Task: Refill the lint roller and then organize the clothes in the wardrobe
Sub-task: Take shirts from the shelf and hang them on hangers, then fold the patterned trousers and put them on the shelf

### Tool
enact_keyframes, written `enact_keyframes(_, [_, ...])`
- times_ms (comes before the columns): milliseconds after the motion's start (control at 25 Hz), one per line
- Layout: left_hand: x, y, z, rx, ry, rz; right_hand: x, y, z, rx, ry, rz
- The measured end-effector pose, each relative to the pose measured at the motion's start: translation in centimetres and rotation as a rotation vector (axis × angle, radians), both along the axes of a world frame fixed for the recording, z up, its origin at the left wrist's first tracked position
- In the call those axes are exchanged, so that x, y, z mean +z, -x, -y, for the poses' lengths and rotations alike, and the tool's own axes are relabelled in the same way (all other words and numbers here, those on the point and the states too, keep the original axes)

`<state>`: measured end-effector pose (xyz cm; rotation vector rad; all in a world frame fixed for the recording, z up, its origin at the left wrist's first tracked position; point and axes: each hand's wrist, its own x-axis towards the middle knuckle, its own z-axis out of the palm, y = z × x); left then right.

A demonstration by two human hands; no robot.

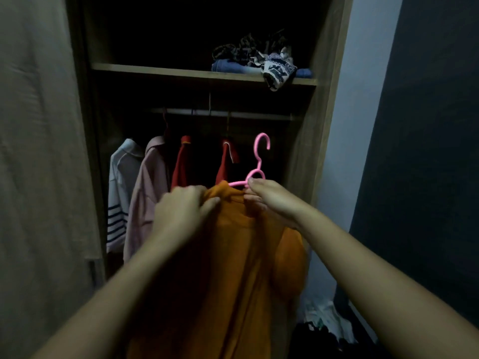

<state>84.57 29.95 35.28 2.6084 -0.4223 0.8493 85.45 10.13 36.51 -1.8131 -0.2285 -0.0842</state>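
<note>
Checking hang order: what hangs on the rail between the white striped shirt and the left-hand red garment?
A pale pink shirt, between the white striped shirt and the red garment, in the head view.

Dim light all round, and the wooden wardrobe (329, 99) stands open straight ahead, its inside almost black. A shelf (155, 71) runs across the upper part, its front edge catching a little light, and just below it a metal rail (259, 115) spans side to side. On the left, a broad beige surface (39, 151) fills the frame, faintly creased; door or cloth, hard to tell. Right of the wardrobe comes a pale bluish wall (363, 99), then a dark blue-grey surface (427, 125) down the right edge. The floor at bottom right is too dark to read.
</note>
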Motion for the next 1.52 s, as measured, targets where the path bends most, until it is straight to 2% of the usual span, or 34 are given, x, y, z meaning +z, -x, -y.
enact_keyframes(80, [-0.7, 0.0, 3.2, 0.066, 0.004, -0.037, -0.1, -2.1, 0.0, -0.029, -0.133, -0.016])
enact_keyframes(160, [-0.7, -0.2, 5.4, 0.032, 0.029, -0.125, 0.2, -3.9, 0.8, -0.054, -0.214, 0.022])
enact_keyframes(320, [-0.3, -3.3, 7.4, -0.419, 0.271, -0.365, 2.2, -8.6, 3.4, -0.123, -0.298, 0.072])
enact_keyframes(440, [-0.6, -6.8, 8.6, -0.606, 0.411, -0.379, 3.6, -13.1, 4.6, -0.149, -0.282, 0.092])
enact_keyframes(680, [1.6, -16.3, 12.0, -0.700, 0.568, -0.416, 7.0, -23.1, 5.6, -0.228, -0.122, 0.083])
enact_keyframes(840, [3.0, -21.7, 13.3, -0.741, 0.595, -0.458, 8.1, -28.5, 6.3, -0.350, 0.049, 0.047])
enact_keyframes(960, [2.5, -23.9, 14.3, -0.727, 0.560, -0.459, 7.1, -30.4, 7.2, -0.407, 0.014, -0.023])
enact_keyframes(1080, [0.8, -24.0, 15.1, -0.708, 0.497, -0.515, 5.5, -30.5, 8.0, -0.360, -0.053, -0.061])
enact_keyframes(1160, [1.0, -23.5, 14.9, -0.657, 0.382, -0.454, 5.5, -29.9, 8.1, -0.380, 0.050, -0.010])
enact_keyframes(1240, [2.6, -23.1, 13.2, -0.551, 0.295, -0.257, 6.4, -29.0, 8.2, -0.554, 0.297, 0.207])
enact_keyframes(1320, [5.3, -22.6, 10.5, -0.488, 0.386, 0.198, 8.1, -26.3, 7.6, -0.730, 0.382, 0.723])
enact_keyframes(1400, [8.6, -22.3, 7.8, -0.496, 0.446, 0.690, 10.6, -22.5, 6.0, -0.709, 0.421, 1.338])
enact_keyframes(1440, [10.0, -23.1, 6.9, -0.493, 0.416, 0.849, 12.1, -20.9, 5.2, -0.689, 0.470, 1.543])
enact_keyframes(1480, [11.4, -24.1, 6.1, -0.469, 0.352, 0.938, 13.8, -19.8, 4.5, -0.698, 0.506, 1.651])
enact_keyframes(1520, [13.1, -25.1, 5.5, -0.420, 0.274, 0.983, 16.1, -19.0, 3.7, -0.746, 0.523, 1.658])
